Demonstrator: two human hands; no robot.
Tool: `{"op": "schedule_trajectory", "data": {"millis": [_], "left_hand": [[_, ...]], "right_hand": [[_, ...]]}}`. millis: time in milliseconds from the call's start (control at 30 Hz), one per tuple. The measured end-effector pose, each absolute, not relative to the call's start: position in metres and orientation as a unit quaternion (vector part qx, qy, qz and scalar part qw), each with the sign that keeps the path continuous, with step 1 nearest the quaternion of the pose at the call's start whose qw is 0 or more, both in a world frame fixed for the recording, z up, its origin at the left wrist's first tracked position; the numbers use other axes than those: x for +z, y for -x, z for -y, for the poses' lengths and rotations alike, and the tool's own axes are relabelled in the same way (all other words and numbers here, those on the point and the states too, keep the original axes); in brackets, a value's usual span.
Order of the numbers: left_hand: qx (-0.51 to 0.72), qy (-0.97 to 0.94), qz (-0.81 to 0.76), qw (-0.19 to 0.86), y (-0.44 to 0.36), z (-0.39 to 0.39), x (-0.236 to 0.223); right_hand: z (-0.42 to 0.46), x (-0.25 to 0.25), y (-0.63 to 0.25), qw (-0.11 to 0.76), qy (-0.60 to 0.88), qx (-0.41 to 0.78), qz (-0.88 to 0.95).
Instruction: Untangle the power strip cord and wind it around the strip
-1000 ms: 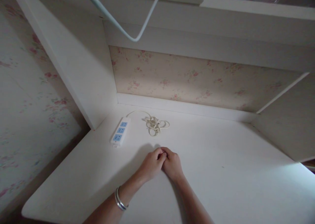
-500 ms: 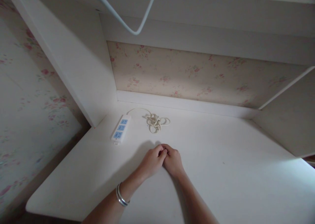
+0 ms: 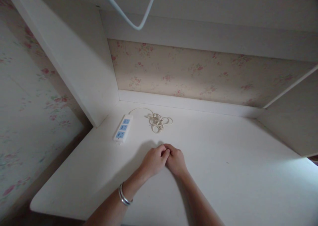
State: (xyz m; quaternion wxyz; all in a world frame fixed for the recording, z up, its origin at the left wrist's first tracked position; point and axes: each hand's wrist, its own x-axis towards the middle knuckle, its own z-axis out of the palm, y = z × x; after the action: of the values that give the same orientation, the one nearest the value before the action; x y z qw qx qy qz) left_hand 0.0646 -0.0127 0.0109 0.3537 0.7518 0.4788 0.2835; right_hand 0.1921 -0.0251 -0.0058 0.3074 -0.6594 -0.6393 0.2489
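My left hand [image 3: 154,160] and my right hand [image 3: 177,159] meet above the white desk top [image 3: 218,189], fingers curled in and knuckles touching. Both are closed, and no object shows between them; the palms are hidden. Two silver bangles [image 3: 123,194] circle my left wrist. Beyond the hands lies a loosely bundled cream cord [image 3: 157,122]. It runs left to a white power strip [image 3: 123,128] with blue socket faces, lying flat and slightly slanted.
A white side panel [image 3: 74,60] rises at the left, beside flowered wallpaper [image 3: 57,106]. Overhead hangs a pale bent rod or cable [image 3: 137,28] below a shelf [image 3: 198,30]. At the right stands another panel [image 3: 295,116]. The desk has a rounded front-left corner [image 3: 33,204].
The view has shifted very slightly. My hands stay together in the same pose, and the power strip and cord lie unmoved.
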Motion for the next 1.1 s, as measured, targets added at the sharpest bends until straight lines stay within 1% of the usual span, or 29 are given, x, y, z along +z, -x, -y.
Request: {"op": "schedule_trajectory", "data": {"millis": [333,700,933,1100], "left_hand": [[0.238,-0.787,-0.505,0.262,-0.0604,0.0143,0.0115],[0.242,-0.763,-0.507,0.319,-0.0625,0.0146,0.0111],[0.208,-0.766,-0.521,0.314,-0.0636,0.0143,0.0148],[0.209,-0.765,-0.521,0.315,-0.0631,0.0145,0.0144]], "right_hand": [[0.0251,-0.007,-0.1915,0.3,0.662,0.235,0.646],[0.0253,-0.0074,-0.1916,0.299,0.658,0.235,0.65],[0.0251,-0.0077,-0.1917,0.277,0.662,0.215,0.663],[0.0246,-0.0067,-0.1909,0.27,0.665,0.212,0.663]]}}
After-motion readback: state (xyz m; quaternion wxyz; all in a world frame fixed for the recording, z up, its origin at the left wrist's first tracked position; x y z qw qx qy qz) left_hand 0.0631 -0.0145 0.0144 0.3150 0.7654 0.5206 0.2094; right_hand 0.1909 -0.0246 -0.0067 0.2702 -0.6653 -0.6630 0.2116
